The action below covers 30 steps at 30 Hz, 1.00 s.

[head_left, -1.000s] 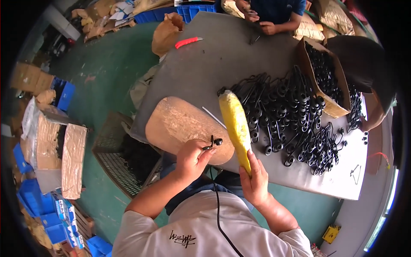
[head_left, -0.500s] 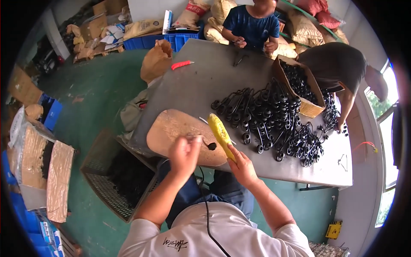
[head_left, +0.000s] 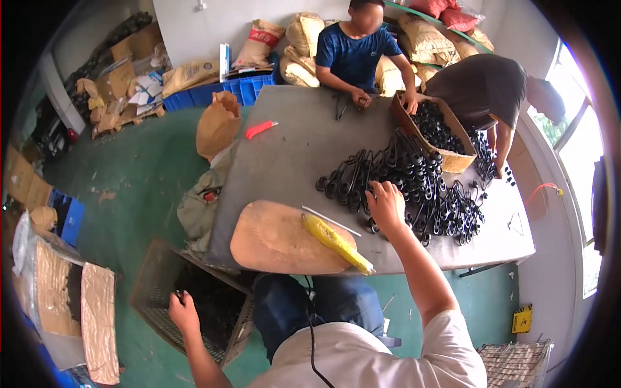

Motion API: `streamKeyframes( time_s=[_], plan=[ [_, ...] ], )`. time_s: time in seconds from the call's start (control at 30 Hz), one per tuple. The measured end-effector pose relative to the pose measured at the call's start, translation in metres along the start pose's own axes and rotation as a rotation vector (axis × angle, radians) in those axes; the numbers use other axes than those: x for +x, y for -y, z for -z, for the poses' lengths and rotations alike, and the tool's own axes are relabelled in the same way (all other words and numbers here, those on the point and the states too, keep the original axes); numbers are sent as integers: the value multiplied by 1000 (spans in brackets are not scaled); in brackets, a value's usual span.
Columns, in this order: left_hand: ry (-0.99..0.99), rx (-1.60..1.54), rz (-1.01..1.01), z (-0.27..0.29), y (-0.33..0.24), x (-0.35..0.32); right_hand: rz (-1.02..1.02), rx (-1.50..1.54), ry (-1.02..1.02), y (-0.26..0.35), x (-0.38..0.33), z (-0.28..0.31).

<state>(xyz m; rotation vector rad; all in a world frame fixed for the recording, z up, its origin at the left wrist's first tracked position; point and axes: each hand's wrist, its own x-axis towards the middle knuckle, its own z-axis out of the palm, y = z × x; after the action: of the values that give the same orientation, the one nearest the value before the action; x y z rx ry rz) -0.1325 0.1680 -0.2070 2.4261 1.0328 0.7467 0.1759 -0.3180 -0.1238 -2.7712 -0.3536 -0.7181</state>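
Left hand [head_left: 185,315]: over the near left side of the crate [head_left: 150,275], away from the desk [head_left: 304,155]; its fingers are drawn together on a small black piece [head_left: 180,296]. The crate stands on the floor [head_left: 139,184] by the desk's near left corner, dark contents inside.

Right hand [head_left: 388,207]: at the left, near side of the pile [head_left: 420,171] of black parts, fingers slightly spread and bent down onto it; whether they grip a part cannot be told.

Board [head_left: 278,236]: on the desk, its near rim at the front edge. The yellow bar [head_left: 333,242] lies slantwise on its right side, near end reaching the front edge. The thin rod [head_left: 331,220] lies just beyond the bar, partly past the board's far rim.

Carton [head_left: 453,163]: behind the pile, filled with black parts; a co-worker's hand [head_left: 409,101] is at its far left corner, and another person bends over the desk's right edge.

Room for moving: the grey top runs open from the red knife [head_left: 261,129], near the left edge, across to the pile; green floor stretches left of the desk, past the paper bag [head_left: 218,126]
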Motion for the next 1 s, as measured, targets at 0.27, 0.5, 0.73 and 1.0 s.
streamKeyframes(
  time_s=[0.27, 0.5, 0.73, 1.0],
  plan=[
    [496, 355, 289, -79, 115, -22, -268, -170, -11, 3, 43, -71],
    [110, -574, -32, -71, -80, -9, 143, 295, -268, 37, 22, -30],
    [924, -1556, -73, -54, -267, -20, 497, 1010, 297, 86, -78, 36],
    [556, -1173, -170, -37, -284, -27, 265, 200, 308, 27, -111, 15]
  ],
)
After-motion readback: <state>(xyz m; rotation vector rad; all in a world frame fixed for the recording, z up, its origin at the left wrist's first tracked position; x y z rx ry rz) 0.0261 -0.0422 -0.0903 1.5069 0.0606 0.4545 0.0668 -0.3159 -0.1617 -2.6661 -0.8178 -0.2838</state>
